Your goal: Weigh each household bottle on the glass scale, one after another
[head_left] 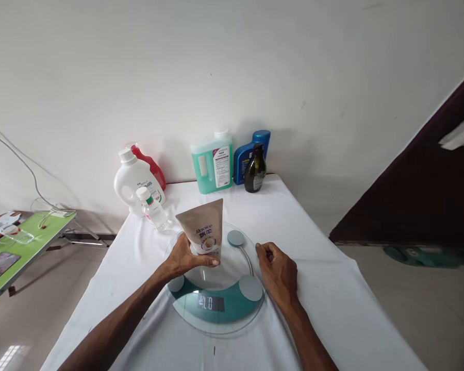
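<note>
Back of table (317, 247), upper centre of frame: green jug (212, 164) showing green liquid through its wall, blue jug (250, 154) behind a dark pump bottle (254, 170), contents not visible. Left of those, a white jug (134, 180) is standing in front of a red one (151, 166), w/ a small clear bottle (153, 208) just in front, looking near empty. Centre frame, a tan tube (203, 229) is standing cap-down on the round glass scale (216, 288). Left hand (183, 257) is wrapping the tube's lower part, grip closed round it, thumb across the front. Right hand (278, 270) is resting at the scale's right rim, fingers loosely curled, holding nothing. Scale display is lit, digits upside down and too blurry to read. Tube's cap is hidden by the left hand. Green side table (23, 252) at left edge is cut off, items on it unclear.
</note>
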A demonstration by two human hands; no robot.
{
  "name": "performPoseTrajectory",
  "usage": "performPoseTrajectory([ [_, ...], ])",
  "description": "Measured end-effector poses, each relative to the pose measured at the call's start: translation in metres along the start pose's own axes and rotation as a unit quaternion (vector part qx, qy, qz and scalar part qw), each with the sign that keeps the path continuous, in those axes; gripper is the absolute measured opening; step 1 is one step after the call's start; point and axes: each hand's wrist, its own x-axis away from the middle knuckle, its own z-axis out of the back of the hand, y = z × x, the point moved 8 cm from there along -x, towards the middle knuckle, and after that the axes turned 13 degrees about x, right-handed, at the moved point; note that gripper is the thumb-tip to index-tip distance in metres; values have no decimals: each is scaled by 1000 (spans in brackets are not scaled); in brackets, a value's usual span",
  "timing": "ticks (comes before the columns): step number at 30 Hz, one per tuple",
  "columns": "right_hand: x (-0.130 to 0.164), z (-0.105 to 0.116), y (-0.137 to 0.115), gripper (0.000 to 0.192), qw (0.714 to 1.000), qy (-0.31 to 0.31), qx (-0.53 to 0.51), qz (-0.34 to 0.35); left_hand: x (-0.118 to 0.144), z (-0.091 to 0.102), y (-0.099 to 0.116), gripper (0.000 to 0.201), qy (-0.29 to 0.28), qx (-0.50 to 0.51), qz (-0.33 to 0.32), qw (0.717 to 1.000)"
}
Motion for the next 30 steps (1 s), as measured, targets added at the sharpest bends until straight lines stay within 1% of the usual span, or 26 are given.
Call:
performPoseTrajectory([
  [2,0,0,0,44,1000,2,0,-4,0,0,2,48,10,-7,-9,1000],
  [7,0,0,2,44,1000,-5,0,-8,1,-3,-3,36,37,-36,17,999],
  [9,0,0,2,44,1000,-6,-1,-10,1,-6,-2,34,46,-42,7,998],
  [13,1,1,2,44,1000,-5,-2,-9,1,-5,2,30,79,-57,-40,994],
  [16,1,1,2,47,1000,-2,-2,-3,-1,-2,3,28,96,-38,-26,994],
  [18,2,1,3,47,1000,-4,-2,4,-5,1,9,30,106,-19,-11,994],
  [20,2,0,4,47,1000,-6,-2,7,-15,3,21,32,112,-13,-10,994],
  [22,2,-1,5,46,1000,-8,-1,5,-35,1,36,34,110,-22,-26,993],
  [25,3,-1,5,45,1000,-9,1,1,-85,-10,49,34,97,-28,-82,992],
  [27,3,-1,5,46,1000,-9,-1,0,-128,-19,44,35,99,1,-116,988],
  [30,4,-2,6,46,1000,-9,-6,-2,-192,-32,18,40,99,76,-136,983],
])
